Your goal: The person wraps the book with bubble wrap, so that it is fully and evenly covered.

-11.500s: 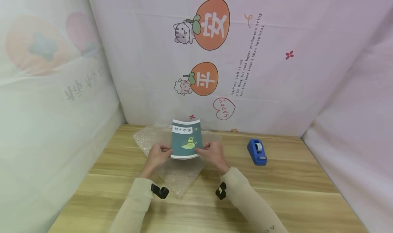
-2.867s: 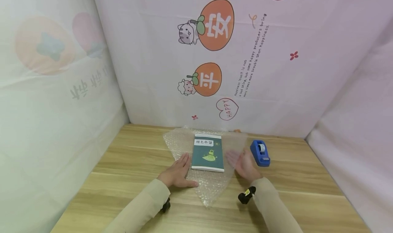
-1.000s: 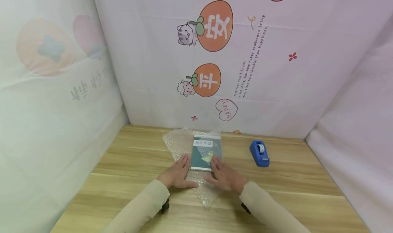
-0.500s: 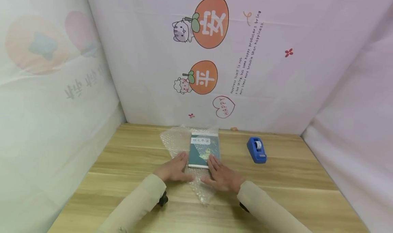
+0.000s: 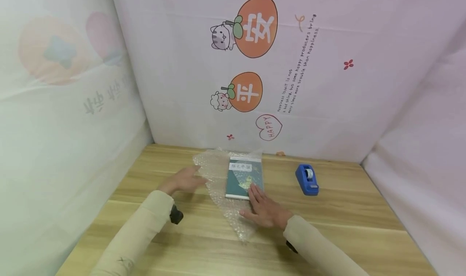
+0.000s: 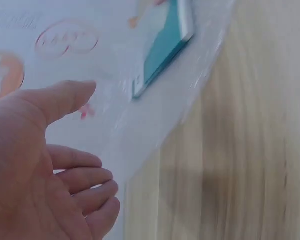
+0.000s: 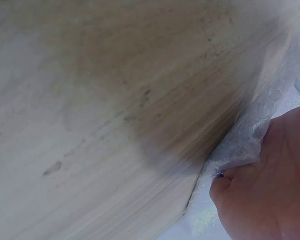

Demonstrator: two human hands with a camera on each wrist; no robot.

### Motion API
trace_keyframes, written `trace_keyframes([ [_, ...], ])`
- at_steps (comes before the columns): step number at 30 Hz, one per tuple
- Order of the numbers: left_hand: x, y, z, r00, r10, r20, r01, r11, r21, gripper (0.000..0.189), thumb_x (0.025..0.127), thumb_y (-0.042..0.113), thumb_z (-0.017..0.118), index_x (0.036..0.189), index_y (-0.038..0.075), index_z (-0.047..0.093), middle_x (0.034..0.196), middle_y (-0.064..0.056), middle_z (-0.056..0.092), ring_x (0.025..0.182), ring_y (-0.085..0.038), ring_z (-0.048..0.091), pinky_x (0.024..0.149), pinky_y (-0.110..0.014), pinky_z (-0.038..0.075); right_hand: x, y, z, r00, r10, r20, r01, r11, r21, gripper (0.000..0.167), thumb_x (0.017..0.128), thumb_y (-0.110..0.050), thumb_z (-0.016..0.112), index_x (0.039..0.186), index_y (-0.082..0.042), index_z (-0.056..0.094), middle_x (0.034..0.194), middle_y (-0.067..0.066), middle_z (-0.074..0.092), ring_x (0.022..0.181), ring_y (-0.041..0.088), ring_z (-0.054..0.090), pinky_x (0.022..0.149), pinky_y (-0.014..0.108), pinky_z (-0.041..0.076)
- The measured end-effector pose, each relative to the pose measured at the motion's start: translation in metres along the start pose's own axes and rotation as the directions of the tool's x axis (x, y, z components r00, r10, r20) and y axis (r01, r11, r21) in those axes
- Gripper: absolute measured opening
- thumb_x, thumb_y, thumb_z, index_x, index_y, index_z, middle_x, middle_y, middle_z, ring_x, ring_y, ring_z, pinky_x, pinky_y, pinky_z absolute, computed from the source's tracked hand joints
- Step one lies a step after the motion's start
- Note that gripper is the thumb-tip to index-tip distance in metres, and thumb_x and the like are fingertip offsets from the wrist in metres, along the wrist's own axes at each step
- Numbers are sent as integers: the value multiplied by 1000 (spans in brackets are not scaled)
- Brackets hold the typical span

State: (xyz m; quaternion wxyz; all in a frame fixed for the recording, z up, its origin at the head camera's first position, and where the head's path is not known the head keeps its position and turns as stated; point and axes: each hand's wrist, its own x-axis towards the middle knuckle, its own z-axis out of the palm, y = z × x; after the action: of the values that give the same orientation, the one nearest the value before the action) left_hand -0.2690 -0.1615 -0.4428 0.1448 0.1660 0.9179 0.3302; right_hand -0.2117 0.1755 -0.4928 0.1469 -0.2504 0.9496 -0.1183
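Note:
A dark green book (image 5: 236,183) with white bands lies on a sheet of bubble wrap (image 5: 212,165) on the wooden table. The wrap's right flap is folded over the cover, and the title shows dimly through it. My right hand (image 5: 267,209) presses flat on the folded flap at the book's lower right. Off the wrap's left edge, my left hand (image 5: 183,180) is raised with fingers extended and nothing in them. In the left wrist view the left hand (image 6: 55,165) has its thumb apart from the fingers, close to the wrap and the book's corner (image 6: 162,52).
A blue tape dispenser (image 5: 307,180) with a roll of clear tape stands to the right of the book. Printed cloth (image 5: 309,86) walls the table at the back and both sides. A black wrist camera (image 5: 176,214) sits on the left sleeve.
The book was set down on the wrap and the right flap folded over it. In the last half second my left hand has moved left, off the wrap; my right hand stays pressing.

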Motion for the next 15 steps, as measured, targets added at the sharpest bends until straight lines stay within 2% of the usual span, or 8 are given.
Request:
trace_keyframes([
  [4, -6, -13, -13, 996, -85, -27, 82, 991, -109, 81, 107, 49, 55, 162, -6, 31, 167, -31, 33, 155, -52, 32, 127, -65, 30, -2, 1, -1, 1000, 0, -2, 0, 1000, 6, 100, 105, -73, 35, 168, 1, 10, 178, 22, -2, 167, 38, 1, 135, 55, 18],
  [8, -9, -28, -14, 993, -119, -29, 107, 961, -255, 78, 110, 44, 52, 161, -11, 29, 168, -33, 31, 156, -52, 31, 128, -63, 30, -2, 2, 0, 1000, -1, 0, 1, 1000, -13, 101, 105, -74, 34, 168, 1, 9, 178, 21, -2, 167, 38, 1, 135, 54, 19],
  [9, -10, -32, -13, 992, -120, -33, 105, 950, -296, 76, 111, 42, 51, 160, -11, 30, 167, -33, 32, 155, -51, 33, 128, -63, 31, -2, 2, 0, 1000, -2, 1, 2, 1000, -17, 101, 105, -74, 33, 169, 0, 9, 178, 21, -2, 167, 38, 1, 135, 54, 19],
  [10, -9, -35, -12, 993, -112, -38, 92, 934, -344, 69, 112, 39, 49, 157, -12, 36, 157, -35, 46, 145, -49, 48, 122, -59, 43, -2, 2, 1, 1000, -2, 1, 2, 1000, -18, 102, 104, -75, 33, 169, 1, 9, 178, 21, -2, 167, 38, 2, 135, 54, 19],
  [12, -8, -40, -7, 994, -103, -39, 74, 888, -453, 65, 113, 33, 47, 157, -14, 33, 157, -36, 44, 146, -48, 47, 123, -56, 43, -1, 2, 1, 1000, -3, 4, 3, 1000, -19, 102, 104, -75, 34, 169, 0, 10, 178, 21, -1, 167, 38, 2, 135, 54, 19],
  [15, -4, -45, 0, 995, -94, -32, 52, 770, -636, 60, 115, 23, 42, 157, -18, 25, 158, -39, 39, 150, -49, 43, 127, -52, 39, -1, 1, 1, 1000, -5, 4, 5, 1000, -17, 101, 105, -74, 34, 169, 0, 10, 178, 21, -1, 167, 38, 2, 135, 54, 19],
])
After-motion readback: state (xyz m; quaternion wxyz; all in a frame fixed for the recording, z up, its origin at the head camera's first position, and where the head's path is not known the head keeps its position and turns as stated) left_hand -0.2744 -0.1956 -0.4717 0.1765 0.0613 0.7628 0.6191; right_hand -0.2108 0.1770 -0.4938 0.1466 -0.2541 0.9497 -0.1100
